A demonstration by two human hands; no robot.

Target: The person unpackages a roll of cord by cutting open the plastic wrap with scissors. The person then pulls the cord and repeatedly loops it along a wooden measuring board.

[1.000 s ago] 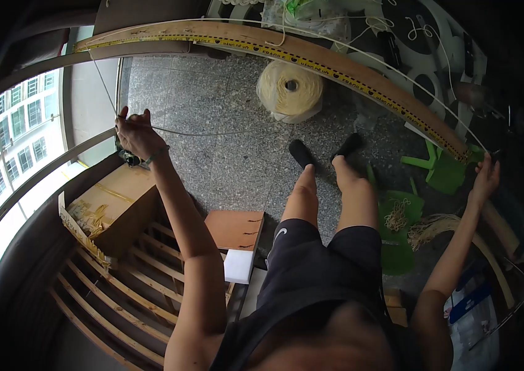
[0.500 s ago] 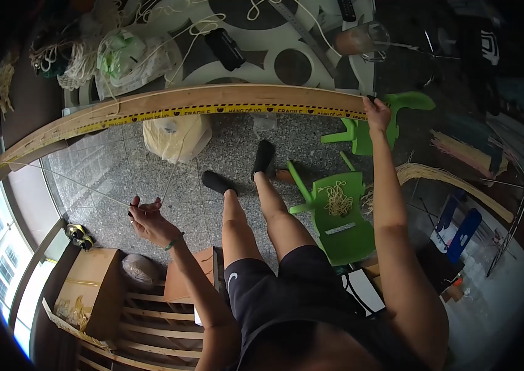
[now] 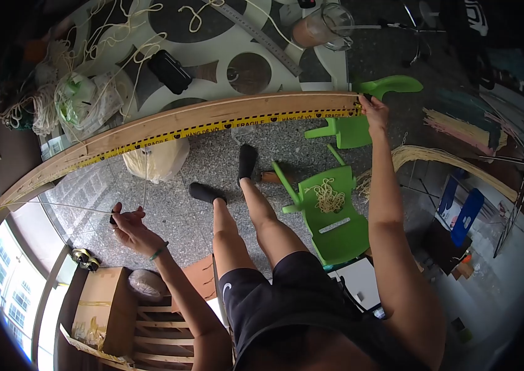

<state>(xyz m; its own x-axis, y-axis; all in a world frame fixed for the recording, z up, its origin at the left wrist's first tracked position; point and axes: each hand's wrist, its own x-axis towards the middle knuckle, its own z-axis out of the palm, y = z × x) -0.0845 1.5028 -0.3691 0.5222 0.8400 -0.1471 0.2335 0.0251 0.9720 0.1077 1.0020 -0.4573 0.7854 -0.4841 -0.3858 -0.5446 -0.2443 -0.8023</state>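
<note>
A long wooden board (image 3: 212, 109), edged with yellow "FRAGILE" tape (image 3: 200, 130), spans the view above the floor. My right hand (image 3: 374, 114) is closed around its right end, beside a small dark piece I cannot make out. A thin cream cord (image 3: 70, 206) stretches from the board's far left end to my left hand (image 3: 135, 232), whose fingers are pinched on it. Another length of cord rises from the left hand toward the board. Something small and dark shows at the left fingertips, too small to name.
Beyond the board, a patterned table (image 3: 212, 46) carries cord bundles, a black case (image 3: 170, 71), a metal ruler (image 3: 262, 37) and a glass jug (image 3: 330, 28). A green chair (image 3: 336, 238) holds a heap of cord (image 3: 327, 196). A cardboard box (image 3: 102, 309) sits lower left.
The board has tilted in view, its right end staying near the same place. My left hand has moved slightly left and down, and its cord now bends at the fingers.
</note>
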